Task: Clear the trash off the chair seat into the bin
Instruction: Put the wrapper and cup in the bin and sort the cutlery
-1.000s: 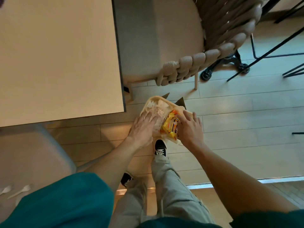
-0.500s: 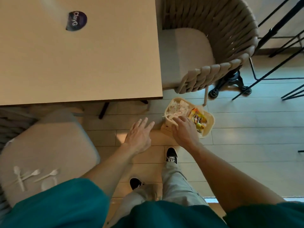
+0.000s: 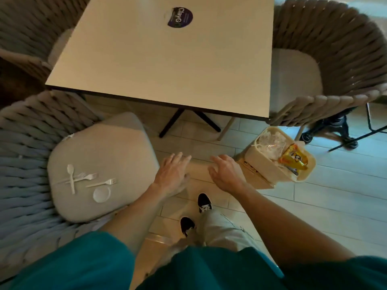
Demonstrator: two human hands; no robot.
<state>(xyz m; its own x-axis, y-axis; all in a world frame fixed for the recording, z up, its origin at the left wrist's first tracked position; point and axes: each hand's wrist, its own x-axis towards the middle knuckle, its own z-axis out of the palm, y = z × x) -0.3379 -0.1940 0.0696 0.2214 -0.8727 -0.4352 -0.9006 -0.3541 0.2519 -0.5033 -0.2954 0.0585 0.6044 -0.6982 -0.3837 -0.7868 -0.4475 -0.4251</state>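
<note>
Both hands are empty — the left hand [image 3: 173,174] and right hand [image 3: 227,174] have a loose, open grip. Next, pick the forks [image 3: 92,180] off the chair seat [image 3: 117,147] for the bin [image 3: 261,164].

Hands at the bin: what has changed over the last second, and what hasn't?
Both hands have come off the bin. The left hand and right hand now hang open and empty over the floor between bin and chair seat; earlier they were pressing trash into the bin. The orange wrapper stays inside. The plastic spoon, forks and round lid still lie on the seat.
</note>
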